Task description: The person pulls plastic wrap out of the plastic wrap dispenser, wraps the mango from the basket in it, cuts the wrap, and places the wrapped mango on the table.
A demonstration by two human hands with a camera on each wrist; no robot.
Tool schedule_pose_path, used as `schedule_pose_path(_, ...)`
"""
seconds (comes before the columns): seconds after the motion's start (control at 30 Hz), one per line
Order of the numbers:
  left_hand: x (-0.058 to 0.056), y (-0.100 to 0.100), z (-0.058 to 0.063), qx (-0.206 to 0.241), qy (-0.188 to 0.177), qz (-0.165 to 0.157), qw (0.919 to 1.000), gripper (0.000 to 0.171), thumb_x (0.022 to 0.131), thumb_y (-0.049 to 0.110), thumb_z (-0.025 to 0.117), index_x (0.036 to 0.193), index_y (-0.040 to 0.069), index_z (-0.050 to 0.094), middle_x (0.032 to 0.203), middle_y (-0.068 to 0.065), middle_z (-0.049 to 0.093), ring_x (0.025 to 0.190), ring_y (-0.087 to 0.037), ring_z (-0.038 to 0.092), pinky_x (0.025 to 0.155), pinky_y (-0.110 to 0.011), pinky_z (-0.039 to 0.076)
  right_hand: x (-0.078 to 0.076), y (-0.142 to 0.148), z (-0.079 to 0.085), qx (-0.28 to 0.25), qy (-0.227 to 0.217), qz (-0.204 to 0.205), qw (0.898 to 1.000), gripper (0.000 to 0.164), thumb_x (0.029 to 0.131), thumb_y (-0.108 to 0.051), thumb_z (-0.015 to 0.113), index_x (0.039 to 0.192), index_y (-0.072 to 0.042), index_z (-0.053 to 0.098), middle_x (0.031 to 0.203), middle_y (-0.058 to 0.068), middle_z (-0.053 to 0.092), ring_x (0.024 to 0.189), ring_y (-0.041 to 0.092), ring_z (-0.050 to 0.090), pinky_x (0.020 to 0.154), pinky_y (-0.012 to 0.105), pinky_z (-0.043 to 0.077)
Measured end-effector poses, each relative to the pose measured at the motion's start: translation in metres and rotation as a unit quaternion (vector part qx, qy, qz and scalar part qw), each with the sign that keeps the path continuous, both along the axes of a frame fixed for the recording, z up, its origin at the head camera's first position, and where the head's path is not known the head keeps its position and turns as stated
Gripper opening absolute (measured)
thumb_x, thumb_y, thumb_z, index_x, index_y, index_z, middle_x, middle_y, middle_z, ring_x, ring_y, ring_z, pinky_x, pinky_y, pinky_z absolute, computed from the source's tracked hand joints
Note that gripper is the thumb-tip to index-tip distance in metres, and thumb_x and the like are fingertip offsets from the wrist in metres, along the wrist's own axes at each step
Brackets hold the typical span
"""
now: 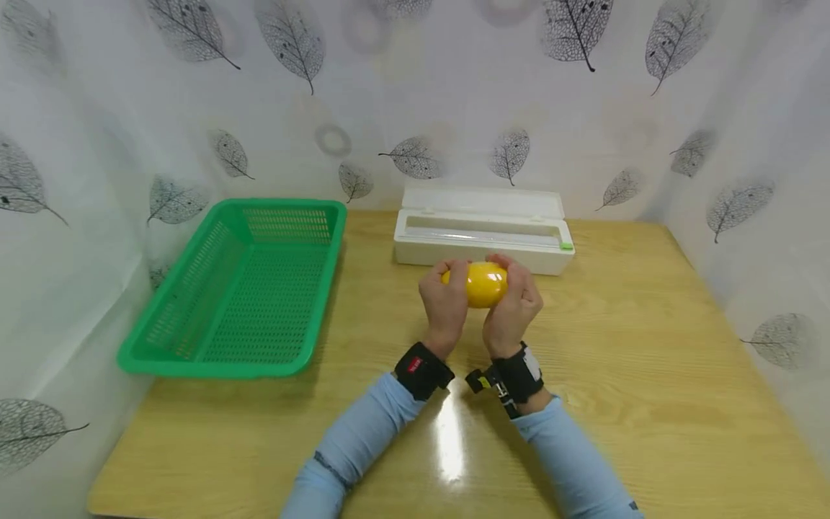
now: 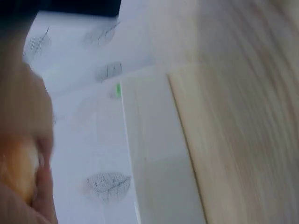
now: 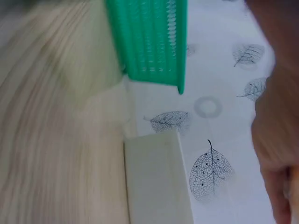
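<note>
Between both hands is a rounded yellow fruit [image 1: 485, 287], its glossy skin catching bright reflections; its exact kind is unclear. The left hand [image 1: 444, 306] grips its left end with curled fingers and the thumb on top. On the opposite end, the right hand [image 1: 512, 310] holds it with bent fingers. They raise it above the table, in front of a long white box [image 1: 473, 254] with its lid up and a clear film roll inside. The left wrist view shows part of the fruit [image 2: 17, 170] at the edge; the right wrist view shows mainly the back of the right hand [image 3: 280, 126].
A green slotted plastic basket [image 1: 322, 303] stands at the left of the wooden table [image 1: 635, 375]. The white box's right end carries a small green piece [image 1: 567, 246]. Behind and beside the table hangs a white leaf-patterned sheet [image 1: 447, 94].
</note>
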State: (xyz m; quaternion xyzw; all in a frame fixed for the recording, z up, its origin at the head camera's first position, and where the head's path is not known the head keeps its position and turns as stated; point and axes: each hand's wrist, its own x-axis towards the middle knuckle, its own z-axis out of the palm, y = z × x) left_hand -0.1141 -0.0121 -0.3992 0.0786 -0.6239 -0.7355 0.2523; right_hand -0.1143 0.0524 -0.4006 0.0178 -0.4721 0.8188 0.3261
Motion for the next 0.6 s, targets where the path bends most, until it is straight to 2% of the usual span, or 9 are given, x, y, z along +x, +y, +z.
schedule_pose_path(0.07,0.001,0.002,-0.003,0.008,-0.009,0.008,0.9999,0.023,0.091,0.017,0.058,0.084,0.001,0.073,0.086,-0.007,0.073,0.071,-0.013,0.062,0.06,-0.026,0.051,-0.003,-0.007,0.001,-0.011,-0.029,-0.046,0.998,0.027,0.097,-0.014,0.057,0.087,0.005,0.073,0.085,0.011,0.073,0.082,0.025,0.068,0.072,0.03,0.056)
schedule_pose_path(0.17,-0.004,-0.004,-0.008,0.0,-0.033,-0.023,0.9992,0.029,0.096,0.021,0.054,0.095,0.0,0.072,0.099,-0.01,0.074,0.087,-0.021,0.065,0.073,-0.032,0.053,-0.015,-0.007,-0.003,-0.004,-0.081,-0.042,0.996,0.029,0.098,-0.016,0.057,0.086,0.005,0.072,0.082,0.008,0.071,0.077,0.021,0.066,0.068,0.03,0.054)
schedule_pose_path(0.23,-0.014,-0.018,-0.017,-0.051,-0.067,-0.095,0.9918,0.035,0.101,0.028,0.05,0.112,-0.002,0.066,0.116,-0.013,0.068,0.101,-0.025,0.061,0.086,-0.035,0.05,-0.024,0.001,-0.011,0.047,-0.118,0.005,0.992,0.032,0.101,-0.019,0.051,0.097,0.007,0.07,0.093,0.007,0.069,0.085,0.018,0.063,0.073,0.027,0.051)
schedule_pose_path(0.3,-0.028,-0.04,-0.028,-0.15,-0.101,-0.206,0.9618,0.045,0.1,0.034,0.053,0.127,-0.002,0.055,0.129,-0.017,0.059,0.109,-0.026,0.056,0.092,-0.036,0.046,-0.031,0.013,-0.023,0.13,-0.171,0.076,0.974,0.036,0.104,-0.022,0.045,0.113,0.006,0.066,0.107,0.007,0.065,0.094,0.015,0.057,0.079,0.024,0.046)
schedule_pose_path(0.37,-0.042,-0.065,-0.038,-0.263,-0.112,-0.312,0.9062,0.052,0.098,0.036,0.06,0.135,0.002,0.047,0.129,-0.016,0.055,0.108,-0.025,0.054,0.093,-0.036,0.044,-0.035,0.027,-0.033,0.24,-0.213,0.155,0.934,0.039,0.105,-0.023,0.043,0.128,0.003,0.059,0.123,0.011,0.059,0.102,0.015,0.051,0.084,0.024,0.042)
schedule_pose_path(0.43,-0.052,-0.087,-0.041,-0.371,-0.107,-0.38,0.8405,0.059,0.092,0.034,0.071,0.136,0.003,0.047,0.126,-0.013,0.056,0.105,-0.022,0.054,0.092,-0.034,0.045,-0.037,0.04,-0.039,0.375,-0.232,0.237,0.866,0.042,0.105,-0.023,0.044,0.138,0.002,0.051,0.133,0.016,0.054,0.11,0.021,0.051,0.091,0.028,0.043)
schedule_pose_path(0.47,-0.055,-0.096,-0.04,-0.402,-0.096,-0.407,0.8149,0.059,0.089,0.031,0.075,0.134,0.002,0.049,0.121,-0.011,0.059,0.102,-0.021,0.056,0.091,-0.034,0.046,-0.038,0.047,-0.04,0.43,-0.229,0.273,0.829,0.044,0.105,-0.024,0.046,0.141,0.001,0.048,0.136,0.018,0.052,0.114,0.024,0.052,0.094,0.032,0.044)
schedule_pose_path(0.53,-0.057,-0.105,-0.037,-0.453,-0.085,-0.426,0.7786,0.056,0.087,0.028,0.078,0.131,0.003,0.054,0.116,-0.008,0.062,0.098,-0.02,0.057,0.09,-0.034,0.046,-0.039,0.056,-0.04,0.519,-0.197,0.317,0.769,0.045,0.105,-0.022,0.049,0.143,0.002,0.045,0.138,0.022,0.052,0.119,0.032,0.053,0.099,0.043,0.046)
schedule_pose_path(0.6,-0.056,-0.109,-0.034,-0.485,-0.082,-0.43,0.7573,0.057,0.087,0.028,0.078,0.132,0.003,0.054,0.117,-0.008,0.062,0.1,-0.02,0.057,0.093,-0.035,0.045,-0.041,0.063,-0.038,0.576,-0.164,0.341,0.724,0.046,0.105,-0.021,0.05,0.144,0.002,0.044,0.135,0.023,0.055,0.121,0.037,0.055,0.101,0.051,0.046)
